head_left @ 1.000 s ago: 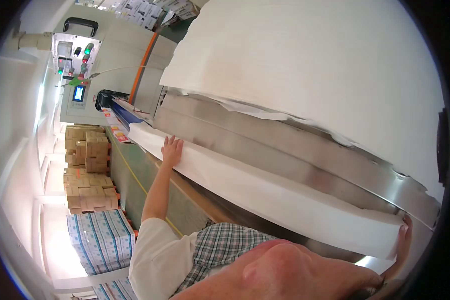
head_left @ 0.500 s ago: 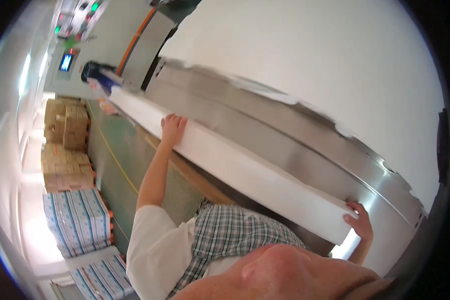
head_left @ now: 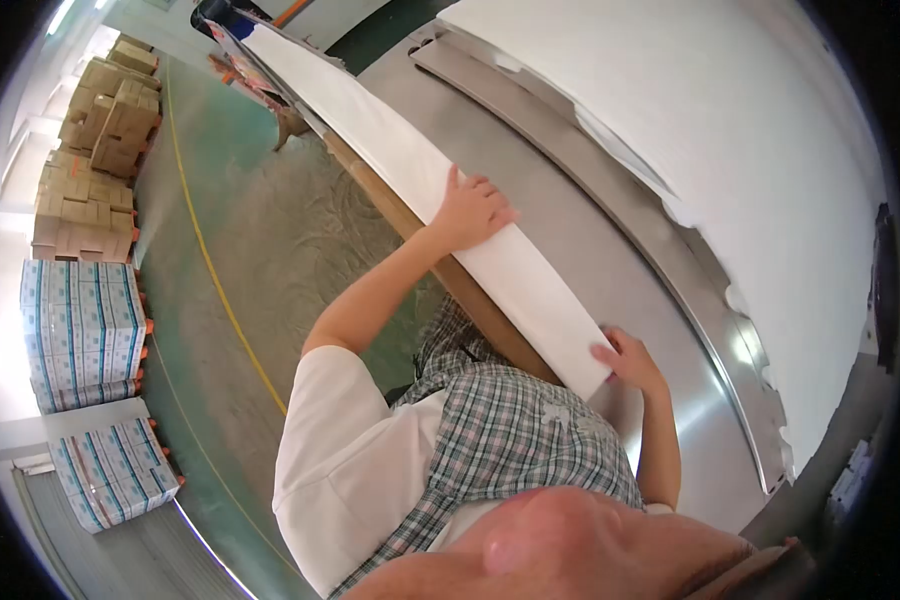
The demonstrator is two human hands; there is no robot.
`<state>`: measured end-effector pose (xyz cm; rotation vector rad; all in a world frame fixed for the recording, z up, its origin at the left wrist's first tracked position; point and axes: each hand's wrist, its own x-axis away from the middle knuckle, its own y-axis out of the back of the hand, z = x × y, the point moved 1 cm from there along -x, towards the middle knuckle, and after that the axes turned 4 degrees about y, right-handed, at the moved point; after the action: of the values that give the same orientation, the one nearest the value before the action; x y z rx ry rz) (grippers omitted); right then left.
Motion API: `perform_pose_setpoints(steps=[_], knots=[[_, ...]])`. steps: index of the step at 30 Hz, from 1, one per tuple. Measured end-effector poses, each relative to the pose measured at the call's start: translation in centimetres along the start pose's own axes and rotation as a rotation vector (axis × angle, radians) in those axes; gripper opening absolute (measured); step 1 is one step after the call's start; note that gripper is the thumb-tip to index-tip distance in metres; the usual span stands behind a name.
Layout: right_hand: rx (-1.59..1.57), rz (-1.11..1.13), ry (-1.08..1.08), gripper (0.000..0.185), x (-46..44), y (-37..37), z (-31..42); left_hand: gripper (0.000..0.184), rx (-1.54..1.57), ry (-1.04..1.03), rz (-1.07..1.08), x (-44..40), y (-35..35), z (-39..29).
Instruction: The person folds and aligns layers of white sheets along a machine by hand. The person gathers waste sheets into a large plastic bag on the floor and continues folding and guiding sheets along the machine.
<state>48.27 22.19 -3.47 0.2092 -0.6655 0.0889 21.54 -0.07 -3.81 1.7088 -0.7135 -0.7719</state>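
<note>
A long white block (head_left: 530, 285), like a stack of folded tissue, runs from the upper left down to the front of my body. Across its top lies my left hand (head_left: 475, 212), its fingers curled over the far edge. At the near end, my right hand (head_left: 625, 360) grips the corner, with a fingertip on the upper face and the other fingers partly hidden. Under the block is a brown board edge (head_left: 390, 205). Beside it spreads a smooth metal table (head_left: 570, 235).
A large white sheet or stack with a ragged edge (head_left: 710, 120) covers the right side, beyond a raised metal rail (head_left: 660, 260). On the left, cardboard boxes (head_left: 85, 205) and blue-white cartons (head_left: 80, 320) are piled along the wall. A yellow line (head_left: 210, 270) marks the green floor.
The view has turned, and the block now lies steeper in it. My left hand has come nearer to my right along the block. My right hand stays at the near end.
</note>
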Motion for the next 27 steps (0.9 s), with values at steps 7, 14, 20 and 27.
perform_pose_setpoints(steps=[7, 14, 20, 27], knots=[[0.074, -0.051, 0.101, 0.046, -10.6, -4.9, 7.8, 0.033, 0.139, -0.227, 0.111, 0.4, 0.9, 1.1], [-0.234, -0.152, 0.269, 0.039, -20.0, -7.9, 10.8, 0.022, 0.284, -0.343, 0.216, -2.7, 1.6, 7.5], [-0.720, -0.379, 0.177, 0.038, -22.5, -4.0, 11.6, 0.022, 0.612, -0.048, 0.090, -15.0, 4.5, 20.5], [-0.938, -0.857, 0.116, 0.051, -27.4, 1.2, 11.9, 0.031, 0.835, 0.337, -0.342, -32.5, -0.5, 34.8]])
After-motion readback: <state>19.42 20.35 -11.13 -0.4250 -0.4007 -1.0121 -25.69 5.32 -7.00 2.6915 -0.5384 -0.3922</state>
